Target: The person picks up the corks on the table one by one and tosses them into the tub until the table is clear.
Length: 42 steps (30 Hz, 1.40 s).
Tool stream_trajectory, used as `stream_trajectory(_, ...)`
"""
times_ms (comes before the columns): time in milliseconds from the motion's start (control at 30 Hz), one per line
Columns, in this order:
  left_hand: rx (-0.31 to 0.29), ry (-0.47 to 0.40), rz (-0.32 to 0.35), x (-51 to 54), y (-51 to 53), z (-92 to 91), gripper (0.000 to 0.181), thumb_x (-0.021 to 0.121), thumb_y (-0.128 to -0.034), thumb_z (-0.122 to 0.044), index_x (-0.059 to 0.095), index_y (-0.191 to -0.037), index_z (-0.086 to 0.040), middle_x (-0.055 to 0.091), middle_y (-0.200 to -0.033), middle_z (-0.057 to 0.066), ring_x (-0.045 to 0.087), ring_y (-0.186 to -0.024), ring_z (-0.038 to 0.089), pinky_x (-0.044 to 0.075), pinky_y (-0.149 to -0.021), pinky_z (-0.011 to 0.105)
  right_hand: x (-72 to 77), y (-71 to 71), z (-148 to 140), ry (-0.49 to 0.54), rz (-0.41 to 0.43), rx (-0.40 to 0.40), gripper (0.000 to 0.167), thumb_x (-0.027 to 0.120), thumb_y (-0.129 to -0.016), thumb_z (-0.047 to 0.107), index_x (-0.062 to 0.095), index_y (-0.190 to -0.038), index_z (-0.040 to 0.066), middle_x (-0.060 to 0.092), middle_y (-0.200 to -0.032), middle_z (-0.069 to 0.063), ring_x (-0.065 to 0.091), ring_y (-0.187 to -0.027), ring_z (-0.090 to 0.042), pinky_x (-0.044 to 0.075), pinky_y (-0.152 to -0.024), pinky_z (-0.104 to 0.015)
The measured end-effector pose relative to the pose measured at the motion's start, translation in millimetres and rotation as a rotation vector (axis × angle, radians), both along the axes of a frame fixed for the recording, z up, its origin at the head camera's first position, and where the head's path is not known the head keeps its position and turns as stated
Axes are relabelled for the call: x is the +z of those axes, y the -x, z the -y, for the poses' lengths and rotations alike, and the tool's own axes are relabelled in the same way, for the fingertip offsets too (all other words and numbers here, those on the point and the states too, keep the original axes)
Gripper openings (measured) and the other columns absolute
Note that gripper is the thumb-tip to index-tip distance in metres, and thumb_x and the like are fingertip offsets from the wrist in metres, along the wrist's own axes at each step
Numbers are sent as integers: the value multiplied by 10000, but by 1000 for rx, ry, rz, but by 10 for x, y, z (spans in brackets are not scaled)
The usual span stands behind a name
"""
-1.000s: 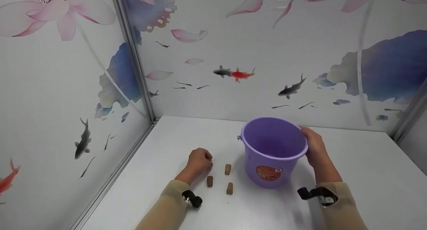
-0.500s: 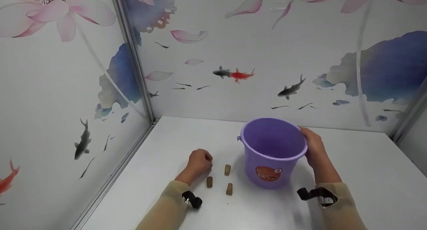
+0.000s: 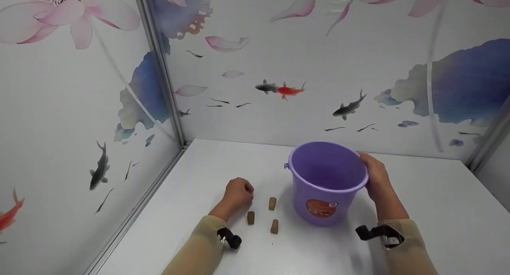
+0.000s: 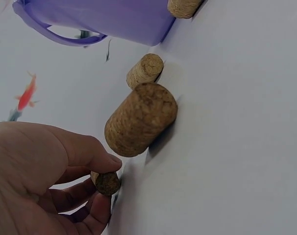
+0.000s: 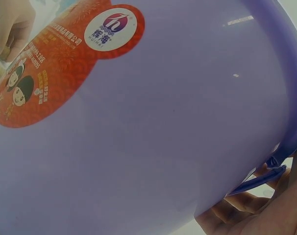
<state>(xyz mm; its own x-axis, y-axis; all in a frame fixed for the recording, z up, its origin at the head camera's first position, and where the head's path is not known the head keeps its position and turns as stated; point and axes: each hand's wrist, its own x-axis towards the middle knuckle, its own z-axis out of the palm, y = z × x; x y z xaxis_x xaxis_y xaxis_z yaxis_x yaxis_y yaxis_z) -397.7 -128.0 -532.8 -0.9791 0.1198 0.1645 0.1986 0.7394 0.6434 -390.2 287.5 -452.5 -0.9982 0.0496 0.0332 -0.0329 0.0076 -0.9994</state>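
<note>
Between thumb and fingers my left hand (image 3: 238,192) pinches a small cork (image 4: 108,183) low over the white table; in the head view that cork is hidden by the hand. Three more corks lie just to its right: one farther back (image 3: 272,203), one close to the wrist (image 3: 250,218) and one nearest the front (image 3: 274,226). A purple bucket (image 3: 301,189) with an orange label stands to the right of them. My right hand (image 3: 376,177) grips its right side at the rim; in the right wrist view, fingers (image 5: 246,201) curl beside the bucket's handle (image 5: 259,181).
A white panel (image 3: 239,123) painted with fish and petals closes off the table's (image 3: 223,159) back. Another painted panel (image 3: 59,119) runs along the left, meeting it at a metal post (image 3: 163,67). The bucket's upper part stands close before the back panel.
</note>
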Motion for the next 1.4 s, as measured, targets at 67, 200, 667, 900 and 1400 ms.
stream_trajectory(67, 1, -1, 3, 0, 0, 4, 113, 742, -833, 16, 802, -926, -6, 756, -917, 100, 644, -877, 214, 580, -834, 414, 2, -3, 4, 9, -7, 3, 497, 371, -1153, 280, 515, -1545, 10, 697, -1113, 192, 646, -1083, -42, 546, -949, -248)
stream_trajectory(200, 9, 0, 5, 7, -5, 9, 106, 748, -836, 13, 800, -924, -11, 753, -918, 94, 645, -885, 216, 579, -842, 417, 4, -10, 6, 14, -10, 11, 494, 375, -1155, 294, 522, -1540, 22, 694, -1119, 195, 641, -1100, -46, 546, -957, -250)
stream_trajectory(667, 25, 1, 4, 47, -18, -28, 119, 734, -861, 9, 808, -952, -8, 748, -925, 89, 638, -885, 207, 575, -844, 408, 3, -12, -15, 16, 6, 2, 490, 375, -1150, 277, 524, -1548, 32, 692, -1071, 236, 628, -1089, -18, 528, -958, -231)
stream_trajectory(900, 15, -36, 28, 104, 6, -30, 148, 752, -854, 14, 813, -988, -6, 758, -923, 94, 634, -848, 191, 575, -802, 383, 23, -17, -9, 2, -2, -9, 469, 388, -1144, 277, 563, -1513, 47, 691, -1042, 248, 632, -1057, -6, 533, -928, -217)
stream_trajectory(1400, 14, -92, 38, 229, 52, -58, 190, 745, -842, -1, 817, -1018, -17, 748, -932, 65, 615, -849, 166, 550, -784, 343, -11, -18, -20, 48, -15, 17, 373, 405, -1147, 285, 691, -1352, 161, 717, -1034, 217, 665, -1039, -30, 554, -918, -242)
